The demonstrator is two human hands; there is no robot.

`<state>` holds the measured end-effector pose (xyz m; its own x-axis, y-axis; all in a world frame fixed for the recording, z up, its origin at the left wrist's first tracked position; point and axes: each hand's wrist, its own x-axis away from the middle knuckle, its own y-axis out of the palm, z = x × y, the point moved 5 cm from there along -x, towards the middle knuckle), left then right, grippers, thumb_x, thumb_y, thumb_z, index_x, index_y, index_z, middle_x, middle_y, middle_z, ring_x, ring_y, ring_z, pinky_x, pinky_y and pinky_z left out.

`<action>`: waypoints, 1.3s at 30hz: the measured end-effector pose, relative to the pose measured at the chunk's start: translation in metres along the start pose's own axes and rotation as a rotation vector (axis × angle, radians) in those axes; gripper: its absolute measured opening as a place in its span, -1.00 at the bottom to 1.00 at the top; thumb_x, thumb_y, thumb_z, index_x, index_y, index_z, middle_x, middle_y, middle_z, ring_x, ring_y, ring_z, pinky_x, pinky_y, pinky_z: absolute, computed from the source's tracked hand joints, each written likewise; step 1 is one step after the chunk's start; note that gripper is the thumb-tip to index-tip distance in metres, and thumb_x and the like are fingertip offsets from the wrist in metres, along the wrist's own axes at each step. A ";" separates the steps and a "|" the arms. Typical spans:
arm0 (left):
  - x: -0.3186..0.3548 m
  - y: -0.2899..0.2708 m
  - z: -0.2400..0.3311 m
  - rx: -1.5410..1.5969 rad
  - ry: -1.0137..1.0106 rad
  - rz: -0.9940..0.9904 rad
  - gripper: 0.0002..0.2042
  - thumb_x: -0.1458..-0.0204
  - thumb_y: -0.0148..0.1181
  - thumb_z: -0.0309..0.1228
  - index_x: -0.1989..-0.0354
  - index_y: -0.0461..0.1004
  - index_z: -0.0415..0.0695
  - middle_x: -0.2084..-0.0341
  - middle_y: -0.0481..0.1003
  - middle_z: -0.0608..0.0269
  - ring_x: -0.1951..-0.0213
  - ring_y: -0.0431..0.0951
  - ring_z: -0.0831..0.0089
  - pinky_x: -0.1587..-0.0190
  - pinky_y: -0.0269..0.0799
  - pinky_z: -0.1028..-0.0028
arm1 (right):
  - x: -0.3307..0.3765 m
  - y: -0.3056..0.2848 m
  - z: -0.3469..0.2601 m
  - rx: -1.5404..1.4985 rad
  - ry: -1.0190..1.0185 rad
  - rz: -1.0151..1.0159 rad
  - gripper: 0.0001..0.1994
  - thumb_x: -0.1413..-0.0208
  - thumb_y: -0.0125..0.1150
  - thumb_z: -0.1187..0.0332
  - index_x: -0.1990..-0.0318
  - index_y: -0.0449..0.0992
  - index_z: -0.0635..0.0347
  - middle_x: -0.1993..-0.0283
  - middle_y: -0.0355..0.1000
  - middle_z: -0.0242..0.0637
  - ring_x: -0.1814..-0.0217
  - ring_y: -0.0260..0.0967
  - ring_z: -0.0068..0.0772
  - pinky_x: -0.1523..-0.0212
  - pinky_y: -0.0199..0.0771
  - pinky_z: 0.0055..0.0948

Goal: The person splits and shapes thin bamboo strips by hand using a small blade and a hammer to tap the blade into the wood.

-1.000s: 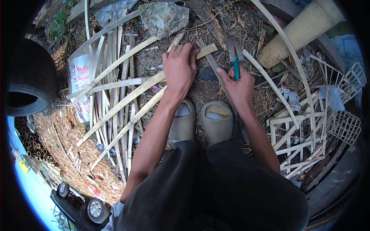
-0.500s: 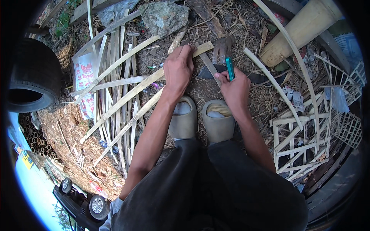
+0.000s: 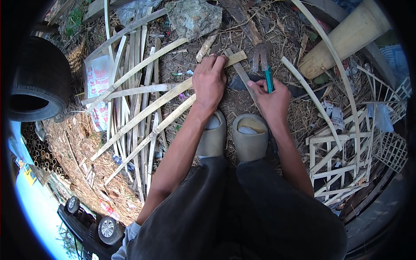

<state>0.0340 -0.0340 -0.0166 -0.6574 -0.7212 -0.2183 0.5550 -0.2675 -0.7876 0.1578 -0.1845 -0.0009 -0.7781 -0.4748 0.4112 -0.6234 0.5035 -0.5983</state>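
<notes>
My left hand [image 3: 209, 82] is closed on a long pale bamboo strip [image 3: 143, 115], near its far end, which sticks out past my fingers. A greyer flat strip [image 3: 239, 71] crosses that end at an angle. My right hand [image 3: 274, 99] is closed, its thumb and fingers pinching the greyer strip. A green-handled tool [image 3: 269, 79] also stands up from the right hand; its working end and kind cannot be made out. Just beyond lies a forked, rusty metal piece [image 3: 261, 56] on the ground.
More bamboo strips [image 3: 138, 99] lie in a pile at left, beside a tyre [image 3: 39, 82]. A grey rock [image 3: 193, 19] sits at the far side. To the right are a bamboo lattice frame [image 3: 333, 138], curved strips and a thick pale tube [image 3: 344, 39]. My slippered feet [image 3: 251, 138] stand between my arms.
The view has shifted, so the ground and both hands appear farther right. The green-handled tool is tilted slightly differently in my right hand. Both hands keep their grips.
</notes>
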 end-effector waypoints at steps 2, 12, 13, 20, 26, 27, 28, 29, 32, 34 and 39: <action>0.001 0.001 -0.001 -0.007 -0.010 -0.001 -0.87 -0.09 0.25 -0.59 0.21 0.57 -0.13 0.36 0.55 0.07 0.32 0.60 0.04 0.28 0.50 0.15 | 0.000 0.000 -0.002 0.028 -0.008 0.009 -0.73 0.01 0.62 0.30 0.35 0.64 0.29 0.53 0.57 -0.21 0.54 0.55 -0.31 0.42 0.48 -0.29; -0.003 0.011 0.003 0.034 0.007 -0.043 -0.74 0.07 0.25 -0.58 0.16 0.53 -0.06 0.37 0.48 0.15 0.25 0.55 0.11 0.22 0.45 0.17 | 0.004 0.000 -0.010 0.116 0.019 -0.006 -0.75 0.02 0.61 0.32 0.37 0.65 0.31 0.50 0.62 -0.12 0.47 0.64 -0.20 0.37 0.54 -0.26; -0.005 0.013 0.008 0.019 0.038 -0.060 -0.75 0.06 0.24 -0.57 0.16 0.53 -0.06 0.37 0.48 0.15 0.24 0.55 0.11 0.21 0.45 0.17 | 0.005 -0.004 -0.009 0.126 0.016 0.006 -0.75 0.02 0.61 0.32 0.37 0.65 0.31 0.50 0.62 -0.12 0.47 0.64 -0.20 0.37 0.54 -0.26; -0.009 0.020 0.010 0.034 0.119 -0.107 -0.76 0.04 0.24 -0.55 0.16 0.51 -0.07 0.35 0.49 0.16 0.23 0.56 0.11 0.21 0.46 0.19 | -0.012 -0.019 0.017 0.207 0.045 -0.048 -0.54 0.13 0.72 0.14 0.54 0.49 0.28 0.56 0.57 -0.12 0.53 0.58 -0.26 0.40 0.53 -0.25; -0.004 0.009 0.010 -0.004 0.089 -0.068 -0.76 0.05 0.24 -0.55 0.16 0.52 -0.06 0.35 0.48 0.16 0.24 0.56 0.12 0.20 0.46 0.19 | -0.025 -0.023 0.034 0.081 0.045 -0.166 -0.45 0.10 0.71 0.09 0.59 0.36 0.23 0.65 0.46 -0.26 0.57 0.50 -0.49 0.47 0.50 -0.34; -0.003 0.009 0.009 -0.020 0.098 -0.089 -0.75 0.05 0.24 -0.55 0.16 0.52 -0.06 0.36 0.48 0.17 0.24 0.56 0.13 0.20 0.47 0.19 | -0.021 -0.021 0.027 0.018 0.048 -0.159 -0.45 0.09 0.70 0.09 0.59 0.36 0.23 0.66 0.44 -0.26 0.60 0.45 -0.50 0.49 0.48 -0.34; -0.002 0.010 0.009 -0.037 0.107 -0.110 -0.74 0.06 0.24 -0.56 0.15 0.52 -0.06 0.36 0.48 0.17 0.24 0.57 0.13 0.19 0.47 0.19 | -0.018 -0.019 0.020 -0.045 0.052 -0.152 -0.45 0.08 0.70 0.10 0.59 0.35 0.22 0.67 0.43 -0.27 0.63 0.41 -0.51 0.52 0.45 -0.35; -0.004 0.010 0.013 -0.051 0.113 -0.103 -0.72 0.06 0.23 -0.56 0.13 0.53 -0.06 0.36 0.48 0.18 0.23 0.58 0.14 0.17 0.49 0.19 | -0.017 -0.019 0.015 -0.051 0.051 -0.156 -0.45 0.08 0.70 0.10 0.59 0.35 0.22 0.67 0.43 -0.27 0.63 0.41 -0.51 0.52 0.45 -0.35; -0.004 0.008 0.015 -0.062 0.104 -0.118 -0.72 0.06 0.24 -0.56 0.12 0.53 -0.06 0.36 0.48 0.18 0.23 0.58 0.14 0.19 0.51 0.19 | -0.017 -0.018 0.013 -0.003 0.186 -0.105 -0.46 0.06 0.69 0.11 0.60 0.35 0.21 0.68 0.41 -0.29 0.65 0.41 -0.52 0.54 0.45 -0.34; -0.003 0.007 0.014 -0.064 0.100 -0.114 -0.72 0.05 0.24 -0.56 0.12 0.53 -0.07 0.35 0.48 0.18 0.25 0.58 0.14 0.21 0.52 0.19 | -0.019 -0.014 0.013 0.044 0.178 -0.097 -0.46 0.06 0.69 0.13 0.61 0.35 0.22 0.66 0.43 -0.28 0.58 0.52 -0.49 0.50 0.51 -0.34; -0.003 0.007 0.016 -0.061 0.091 -0.115 -0.72 0.05 0.26 -0.55 0.12 0.53 -0.07 0.35 0.49 0.19 0.28 0.59 0.12 0.28 0.53 0.19 | -0.015 -0.020 0.018 0.007 0.129 -0.080 -0.56 0.07 0.68 0.20 0.54 0.48 0.29 0.59 0.53 -0.18 0.50 0.61 -0.35 0.42 0.56 -0.33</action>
<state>0.0480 -0.0443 -0.0125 -0.7602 -0.6261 -0.1735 0.4431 -0.3043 -0.8432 0.1835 -0.2007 -0.0071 -0.7294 -0.4167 0.5426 -0.6839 0.4623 -0.5644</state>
